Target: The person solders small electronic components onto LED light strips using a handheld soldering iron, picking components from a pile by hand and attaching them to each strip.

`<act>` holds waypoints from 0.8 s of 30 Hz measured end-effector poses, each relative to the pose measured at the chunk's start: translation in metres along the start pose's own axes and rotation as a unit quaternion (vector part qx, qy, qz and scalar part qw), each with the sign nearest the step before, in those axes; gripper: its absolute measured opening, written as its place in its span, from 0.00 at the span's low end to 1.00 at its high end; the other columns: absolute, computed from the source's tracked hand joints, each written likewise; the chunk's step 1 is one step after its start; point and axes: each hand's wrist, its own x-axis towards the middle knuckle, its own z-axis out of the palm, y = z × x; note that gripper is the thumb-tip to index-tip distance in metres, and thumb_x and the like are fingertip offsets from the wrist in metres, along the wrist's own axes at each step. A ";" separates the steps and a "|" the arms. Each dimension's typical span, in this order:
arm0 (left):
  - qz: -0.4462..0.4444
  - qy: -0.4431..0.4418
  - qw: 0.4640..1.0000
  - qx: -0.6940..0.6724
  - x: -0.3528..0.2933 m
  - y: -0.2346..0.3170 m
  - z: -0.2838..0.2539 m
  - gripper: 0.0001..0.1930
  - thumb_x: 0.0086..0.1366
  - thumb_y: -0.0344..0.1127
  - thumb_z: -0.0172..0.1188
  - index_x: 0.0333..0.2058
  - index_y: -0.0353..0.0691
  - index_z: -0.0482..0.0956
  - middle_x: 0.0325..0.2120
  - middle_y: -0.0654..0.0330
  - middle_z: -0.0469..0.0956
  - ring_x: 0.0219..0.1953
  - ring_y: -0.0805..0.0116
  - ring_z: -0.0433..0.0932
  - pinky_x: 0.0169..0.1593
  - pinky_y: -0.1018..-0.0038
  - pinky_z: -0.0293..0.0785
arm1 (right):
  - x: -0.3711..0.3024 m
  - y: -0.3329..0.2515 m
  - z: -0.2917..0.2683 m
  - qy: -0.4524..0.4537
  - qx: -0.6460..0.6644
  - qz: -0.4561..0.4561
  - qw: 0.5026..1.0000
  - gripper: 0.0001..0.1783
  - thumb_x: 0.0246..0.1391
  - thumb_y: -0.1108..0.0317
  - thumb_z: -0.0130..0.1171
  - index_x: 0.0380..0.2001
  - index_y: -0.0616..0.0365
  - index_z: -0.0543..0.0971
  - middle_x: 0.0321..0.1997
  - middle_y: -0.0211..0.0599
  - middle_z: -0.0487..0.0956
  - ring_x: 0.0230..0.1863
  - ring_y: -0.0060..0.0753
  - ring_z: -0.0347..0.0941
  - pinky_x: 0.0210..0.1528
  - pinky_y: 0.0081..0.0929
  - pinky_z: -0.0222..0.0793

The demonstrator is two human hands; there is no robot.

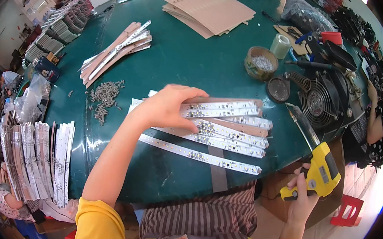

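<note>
My left hand [167, 107] reaches over a pile of white LED strips [234, 133] in the middle of the table. Its thumb and fingers span the upper strips and grip them near their left part. One separate LED strip [197, 155] lies along the pile's near side, a little apart from it. In my right hand [304, 196], at the table's right edge, is a yellow soldering gun [324, 168]. Its thin metal tip points up and left, near a small round dark tin [278, 89]. The fingers wrap round the handle and trigger.
Small metal parts [105, 96] lie heaped left of the pile, below another strip bundle [117, 51]. More strips [33, 159] stand at the left edge. Cardboard sheets [210, 9], a tape-roll cup [261, 64] and a fan [317, 97] lie beyond. A person [378, 120] sits at right.
</note>
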 end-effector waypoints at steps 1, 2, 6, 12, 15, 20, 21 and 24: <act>-0.002 -0.003 1.000 -0.007 -0.006 -0.005 0.004 0.36 0.43 0.44 0.79 0.52 0.38 0.78 0.48 0.52 0.80 0.51 0.55 0.79 0.56 0.64 0.72 | 0.000 0.000 0.000 -0.004 -0.008 -0.001 1.000 0.18 0.58 0.78 0.59 0.52 0.65 0.72 0.39 0.40 0.78 0.27 0.21 0.75 0.33 0.20 0.71; 0.051 0.054 0.994 0.081 -0.012 -0.010 0.007 0.35 0.45 0.43 0.78 0.53 0.39 0.77 0.51 0.53 0.78 0.54 0.54 0.77 0.58 0.61 0.70 | 0.001 0.000 0.001 -0.013 -0.015 -0.005 1.000 0.18 0.58 0.78 0.59 0.52 0.65 0.72 0.39 0.40 0.78 0.28 0.21 0.75 0.33 0.20 0.71; 0.084 0.169 0.969 0.159 -0.044 0.002 0.019 0.27 0.49 0.38 0.76 0.49 0.42 0.81 0.52 0.55 0.77 0.55 0.54 0.74 0.58 0.58 0.68 | -0.001 0.004 0.003 -0.030 -0.031 -0.010 0.999 0.18 0.60 0.76 0.58 0.53 0.65 0.71 0.39 0.40 0.78 0.28 0.22 0.75 0.33 0.20 0.72; 0.056 0.171 0.974 0.135 -0.098 0.035 0.052 0.22 0.50 0.37 0.74 0.46 0.44 0.83 0.48 0.60 0.79 0.50 0.58 0.77 0.53 0.63 0.69 | -0.005 0.008 0.002 -0.093 -0.052 -0.069 0.992 0.19 0.64 0.69 0.55 0.55 0.66 0.70 0.38 0.40 0.78 0.28 0.23 0.75 0.33 0.21 0.72; 0.042 0.126 0.973 0.187 -0.098 0.044 0.074 0.32 0.52 0.45 0.71 0.56 0.44 0.76 0.57 0.58 0.75 0.59 0.59 0.73 0.60 0.61 0.65 | -0.007 0.005 0.015 -0.144 -0.019 -0.069 0.987 0.20 0.64 0.68 0.55 0.55 0.67 0.69 0.37 0.40 0.77 0.27 0.22 0.74 0.32 0.21 0.72; 0.026 0.108 0.972 0.206 -0.102 0.037 0.090 0.41 0.52 0.56 0.67 0.61 0.40 0.70 0.63 0.57 0.68 0.65 0.58 0.67 0.66 0.57 0.59 | -0.014 0.001 0.028 -0.173 -0.018 -0.063 0.983 0.20 0.63 0.69 0.56 0.55 0.68 0.69 0.36 0.40 0.77 0.27 0.22 0.73 0.32 0.21 0.74; 0.024 0.109 0.972 0.205 -0.102 0.036 0.090 0.41 0.52 0.56 0.67 0.61 0.40 0.70 0.63 0.57 0.68 0.65 0.58 0.67 0.66 0.57 0.59 | -0.016 0.001 0.028 -0.180 -0.020 -0.063 0.981 0.20 0.62 0.70 0.57 0.55 0.68 0.69 0.36 0.40 0.77 0.26 0.22 0.73 0.32 0.21 0.73; 0.045 0.110 0.981 0.151 -0.103 0.037 0.091 0.42 0.49 0.56 0.69 0.60 0.37 0.71 0.62 0.55 0.70 0.65 0.56 0.67 0.65 0.58 0.63 | -0.021 0.001 0.027 -0.177 -0.015 -0.044 0.983 0.20 0.62 0.71 0.56 0.54 0.67 0.69 0.36 0.40 0.77 0.26 0.22 0.73 0.32 0.22 0.73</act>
